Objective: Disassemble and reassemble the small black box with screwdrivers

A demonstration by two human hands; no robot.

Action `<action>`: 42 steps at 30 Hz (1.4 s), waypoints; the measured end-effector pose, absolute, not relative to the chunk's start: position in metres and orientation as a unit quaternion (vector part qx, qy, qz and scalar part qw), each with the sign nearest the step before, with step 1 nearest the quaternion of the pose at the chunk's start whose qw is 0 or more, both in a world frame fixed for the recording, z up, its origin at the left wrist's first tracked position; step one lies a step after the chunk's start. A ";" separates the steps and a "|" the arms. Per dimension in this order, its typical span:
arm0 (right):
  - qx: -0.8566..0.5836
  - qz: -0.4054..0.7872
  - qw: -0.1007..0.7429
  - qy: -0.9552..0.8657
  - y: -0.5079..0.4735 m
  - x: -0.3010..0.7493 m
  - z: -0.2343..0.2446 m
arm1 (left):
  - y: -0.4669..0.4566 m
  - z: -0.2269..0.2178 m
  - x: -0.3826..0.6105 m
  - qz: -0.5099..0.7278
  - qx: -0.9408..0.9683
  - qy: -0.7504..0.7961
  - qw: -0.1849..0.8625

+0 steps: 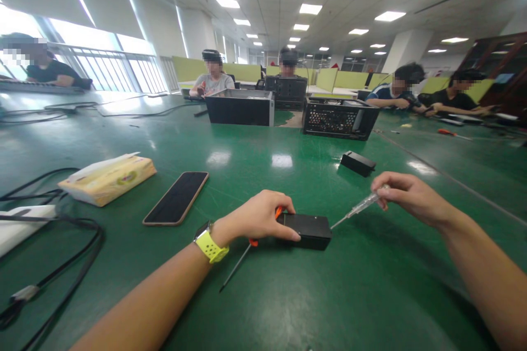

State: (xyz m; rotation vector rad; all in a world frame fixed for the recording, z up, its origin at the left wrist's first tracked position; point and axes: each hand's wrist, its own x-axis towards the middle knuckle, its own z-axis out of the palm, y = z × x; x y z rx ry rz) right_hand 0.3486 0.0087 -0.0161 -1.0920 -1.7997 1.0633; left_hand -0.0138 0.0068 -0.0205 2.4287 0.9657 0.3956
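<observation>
A small black box (309, 228) lies on the green table, gripped at its left end by my left hand (263, 216), thumb on the near side and fingers behind. Under that same hand runs a second screwdriver (236, 269); bits of its orange handle show around the palm, and its shaft points toward me. Whether the palm grips this handle or just covers it, I cannot tell. My right hand (405, 194) pinches the clear handle of a screwdriver (362, 205). Its tip meets the right end of the box, at a low slant; the exact contact spot is too small to make out.
Another black box (357, 163) lies beyond my right hand. Left of me are a phone (177, 198), a tissue pack (109, 178) and black cables (78, 269). Two computer cases (241, 108) stand farther back. Several people sit around the table. An orange-handled screwdriver (448, 132) lies far right.
</observation>
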 end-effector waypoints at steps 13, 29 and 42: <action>-0.438 0.407 0.367 -0.713 0.010 0.342 -0.019 | 0.006 -0.018 -0.013 0.140 0.889 0.354 0.254; -0.464 0.464 0.198 -0.728 0.013 0.343 -0.023 | 0.004 -0.016 -0.012 0.139 0.886 0.359 0.259; -0.426 0.487 0.107 -0.755 0.005 0.323 -0.022 | 0.005 -0.020 -0.013 0.145 0.888 0.357 0.249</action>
